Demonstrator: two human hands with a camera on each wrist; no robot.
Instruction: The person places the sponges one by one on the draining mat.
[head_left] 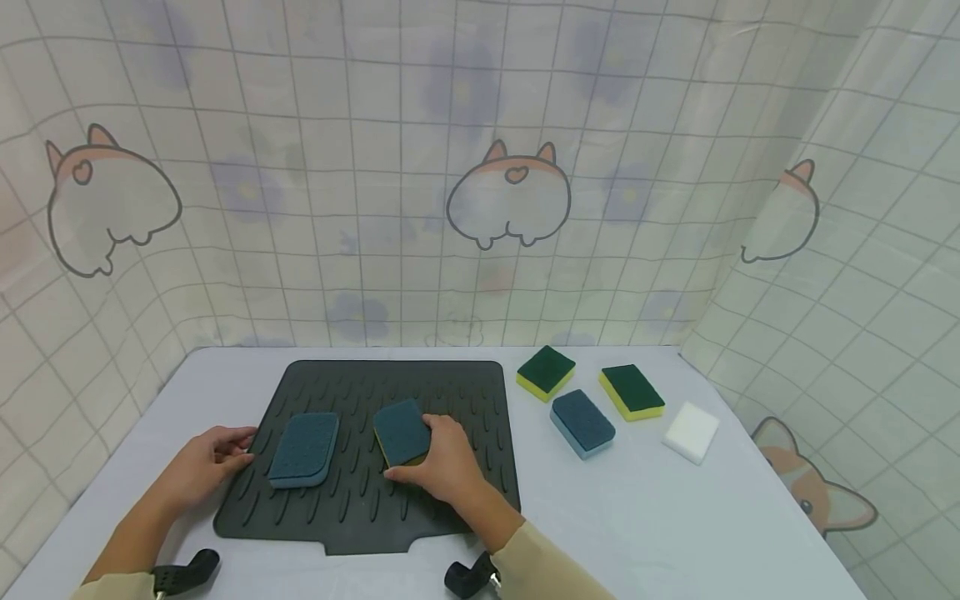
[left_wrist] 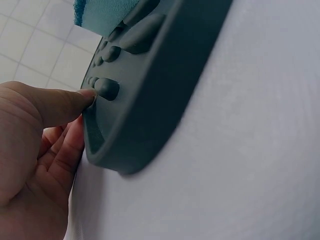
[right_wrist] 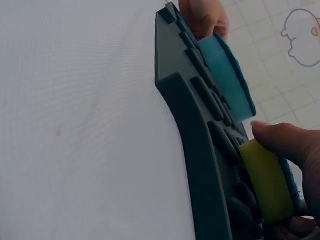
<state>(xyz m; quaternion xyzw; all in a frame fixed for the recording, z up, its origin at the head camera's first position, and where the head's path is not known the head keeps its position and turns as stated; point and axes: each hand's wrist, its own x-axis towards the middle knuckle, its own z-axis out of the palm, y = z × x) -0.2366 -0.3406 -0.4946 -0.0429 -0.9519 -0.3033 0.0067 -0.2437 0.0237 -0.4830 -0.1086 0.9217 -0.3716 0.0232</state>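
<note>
A dark grey ridged rubber mat [head_left: 360, 508] lies on the white table. At its left edge my left hand [head_left: 202, 467] holds the rim, thumb on the top side and fingers curled along the outer side in the left wrist view. A blue sponge [head_left: 303, 450] with a darker scouring top lies on the mat just right of that hand. My right hand [head_left: 447, 462] grips a yellow sponge [right_wrist: 265, 182] with a dark green-blue scouring layer, thumb on its near side and fingers on the far side. This sponge sits on or just over the ridges; its underside is partly hidden.
Right of the mat are two yellow sponges with dark green tops, one farther back [head_left: 546, 371] and one to its right [head_left: 632, 392]. A blue sponge [head_left: 582, 423] and a white sponge block [head_left: 692, 432] lie nearby. A patterned curtain [head_left: 405, 275] surrounds the table.
</note>
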